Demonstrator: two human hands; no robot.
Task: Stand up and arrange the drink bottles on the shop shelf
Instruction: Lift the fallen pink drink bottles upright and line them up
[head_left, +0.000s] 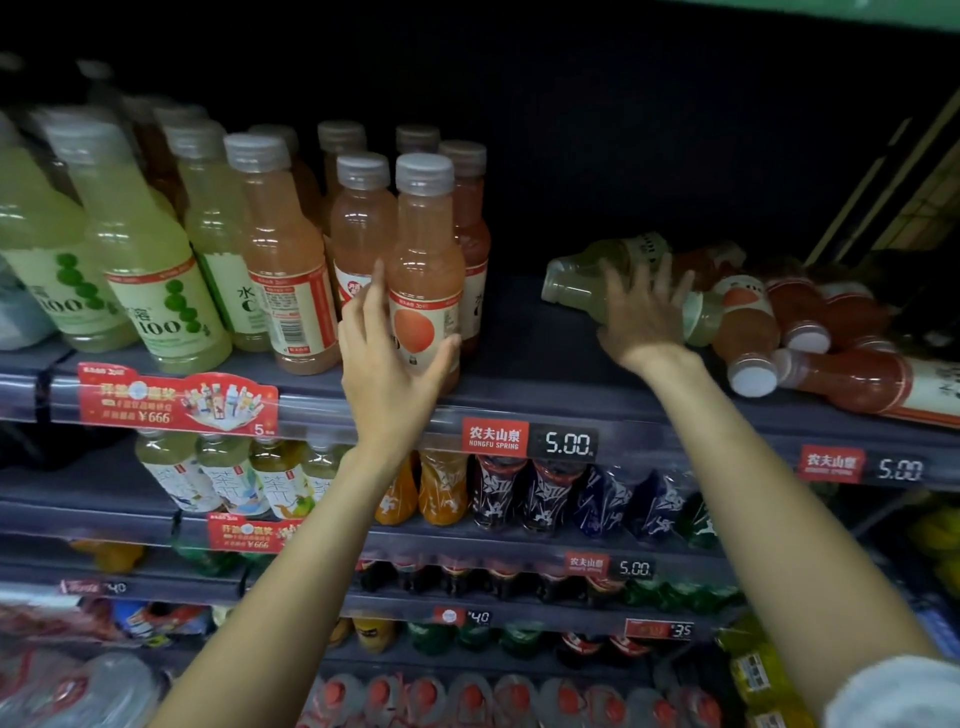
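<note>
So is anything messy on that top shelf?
Yes. On the right of the top shelf, a pale green bottle and several red bottles lie tipped over in a heap, while the ones on the left stand upright. The right hand rests on the pale one.

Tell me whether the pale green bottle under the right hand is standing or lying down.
Lying down. The pale green bottle rests on its side on the top shelf, cap end pointing left, with the right hand spread over it.
</note>
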